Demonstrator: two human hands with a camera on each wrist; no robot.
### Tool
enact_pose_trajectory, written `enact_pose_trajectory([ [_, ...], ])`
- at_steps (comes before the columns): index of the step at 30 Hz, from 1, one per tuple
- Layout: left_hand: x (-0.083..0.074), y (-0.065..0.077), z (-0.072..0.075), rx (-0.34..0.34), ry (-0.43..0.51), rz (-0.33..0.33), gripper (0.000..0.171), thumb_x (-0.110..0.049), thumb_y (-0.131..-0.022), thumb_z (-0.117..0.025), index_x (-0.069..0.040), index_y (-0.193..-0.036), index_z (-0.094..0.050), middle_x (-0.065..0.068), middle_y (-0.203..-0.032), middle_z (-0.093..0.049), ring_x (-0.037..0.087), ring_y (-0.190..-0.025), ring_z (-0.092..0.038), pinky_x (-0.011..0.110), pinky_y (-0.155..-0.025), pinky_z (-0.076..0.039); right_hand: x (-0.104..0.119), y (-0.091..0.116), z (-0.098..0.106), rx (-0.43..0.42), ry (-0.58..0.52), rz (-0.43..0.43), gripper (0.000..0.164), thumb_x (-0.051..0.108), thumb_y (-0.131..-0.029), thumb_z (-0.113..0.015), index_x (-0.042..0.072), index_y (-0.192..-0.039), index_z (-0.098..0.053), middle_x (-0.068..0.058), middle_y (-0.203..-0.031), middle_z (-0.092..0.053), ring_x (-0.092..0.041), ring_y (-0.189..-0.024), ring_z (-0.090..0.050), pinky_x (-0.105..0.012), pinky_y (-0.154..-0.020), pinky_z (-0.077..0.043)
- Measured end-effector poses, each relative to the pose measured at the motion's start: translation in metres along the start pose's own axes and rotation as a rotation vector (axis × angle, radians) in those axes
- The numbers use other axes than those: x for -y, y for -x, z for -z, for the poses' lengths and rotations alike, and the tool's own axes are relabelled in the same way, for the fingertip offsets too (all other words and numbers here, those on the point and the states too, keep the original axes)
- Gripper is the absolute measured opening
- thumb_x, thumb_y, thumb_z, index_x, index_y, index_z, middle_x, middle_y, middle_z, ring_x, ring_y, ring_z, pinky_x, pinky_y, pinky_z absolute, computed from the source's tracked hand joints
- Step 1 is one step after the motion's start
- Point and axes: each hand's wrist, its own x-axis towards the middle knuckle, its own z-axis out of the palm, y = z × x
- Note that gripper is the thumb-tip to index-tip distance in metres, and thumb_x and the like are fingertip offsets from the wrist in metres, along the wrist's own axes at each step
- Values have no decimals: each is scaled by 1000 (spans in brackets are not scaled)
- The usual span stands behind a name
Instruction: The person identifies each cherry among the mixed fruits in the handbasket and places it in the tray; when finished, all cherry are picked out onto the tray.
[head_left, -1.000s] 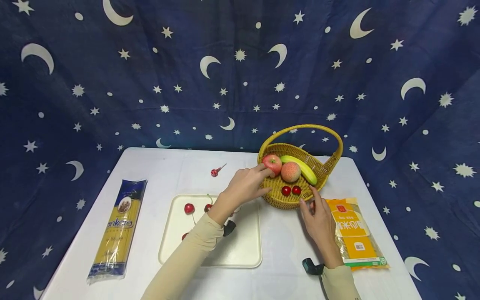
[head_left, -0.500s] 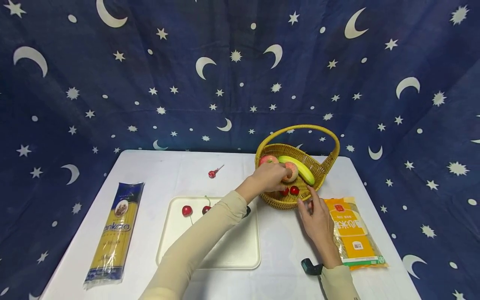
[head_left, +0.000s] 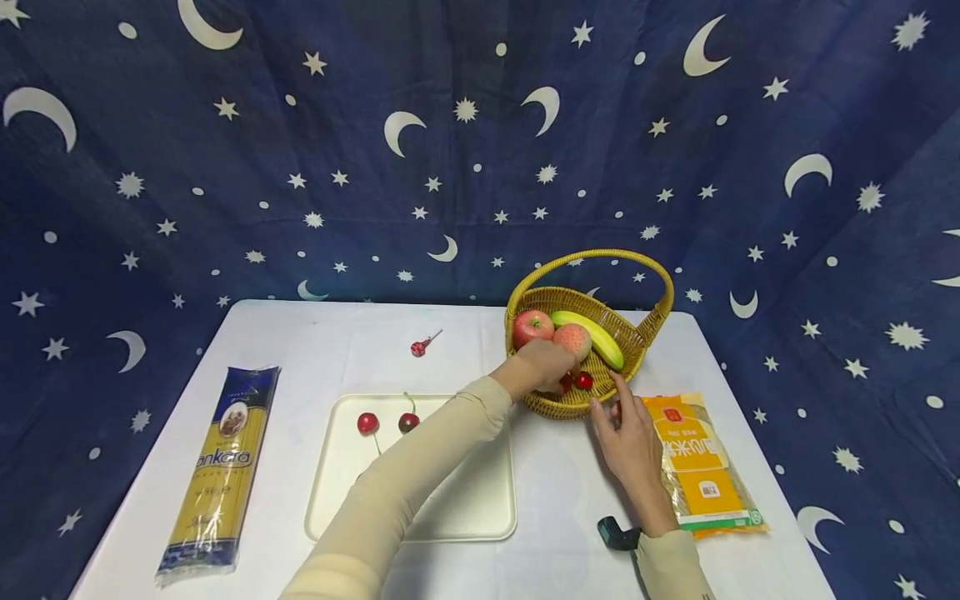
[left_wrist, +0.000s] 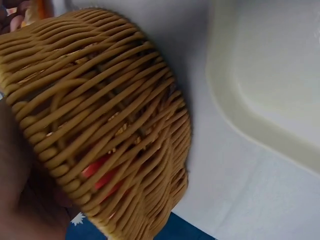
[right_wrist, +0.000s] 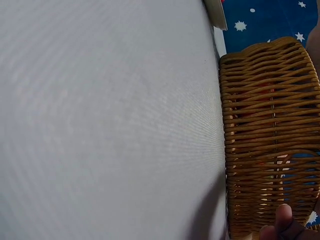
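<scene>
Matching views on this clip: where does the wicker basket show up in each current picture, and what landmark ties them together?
Head: the wicker basket sits right of center, just below mid-height.
Left wrist: the wicker basket fills much of the left half, close up.
Right wrist: the wicker basket runs down the right side.
Shared landmark: star-patterned blue cloth, at the bottom in left wrist, upper right in right wrist.

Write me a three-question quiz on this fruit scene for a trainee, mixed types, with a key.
1. Which of the person's hands reaches into the basket?
2. Which fruit lies on the tray: (A) banana, (B) cherries, (C) apple?
3. True or false: the lollipop lies in the basket.

Key:
1. The left hand.
2. B.
3. False; it lies on the table, beyond the tray.
</scene>
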Motion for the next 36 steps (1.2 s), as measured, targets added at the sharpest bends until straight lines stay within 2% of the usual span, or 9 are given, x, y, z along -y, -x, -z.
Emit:
enact_pose_trajectory([
  [4,0,-1,-7,-16,0,-5,16,-32,-98,-78,-31,-114,-78,-10,-111,-78,9,-104,-72,31,-90,-61,1,1,-1,0,1,-2,62,51,-106,-59,27,-161,-44,-5,-97,-52,-25,-85,-47,-35,-69,-32],
  [7,1,-2,-12,-17,-13,-6,3,-28,-98,-77,-28,-100,-75,-11,-103,-76,9,-95,-70,31,-84,-60,2,1,-2,2,-1,-2,61,51,-106,-58,27,-161,-44,-5,-97,-52,-25,-85,-47,-35,-69,-32],
  [10,1,-2,-14,-20,-17,-4,2,-27,-97,-77,-28,-97,-74,-11,-100,-75,9,-92,-69,30,-82,-60,3,1,-2,4,-4,-2,61,51,-107,-58,27,-161,-43,-5,-98,-52,-25,-85,-47,-35,-69,-32],
  [17,2,5,-4,-71,17,20,16,-40,-96,-79,-28,-106,-75,-12,-103,-76,9,-97,-72,32,-86,-61,3,1,-2,-5,-15,5,61,50,-107,-58,25,-161,-44,-6,-97,-53,-25,-84,-46,-35,-69,-32],
  [20,1,12,-4,-137,57,30,22,-45,-97,-77,-28,-110,-73,-11,-104,-75,10,-95,-72,32,-83,-60,2,1,-2,1,-14,5,62,51,-107,-57,23,-162,-43,-6,-98,-52,-25,-84,-46,-36,-69,-32],
  [27,-3,33,-9,-366,167,32,32,-48,-97,-75,-28,-121,-70,-10,-107,-73,10,-73,-64,28,-62,-53,-1,-1,-2,-16,-7,6,63,51,-107,-59,22,-161,-44,-7,-99,-52,-26,-87,-47,-36,-71,-32],
  [36,-5,69,4,-570,355,61,34,-45,-95,-78,-24,-121,-72,-8,-114,-76,9,-74,-63,23,-60,-49,-3,-1,-3,-20,-5,19,65,52,-106,-58,22,-162,-44,-7,-97,-53,-25,-84,-47,-35,-69,-32],
])
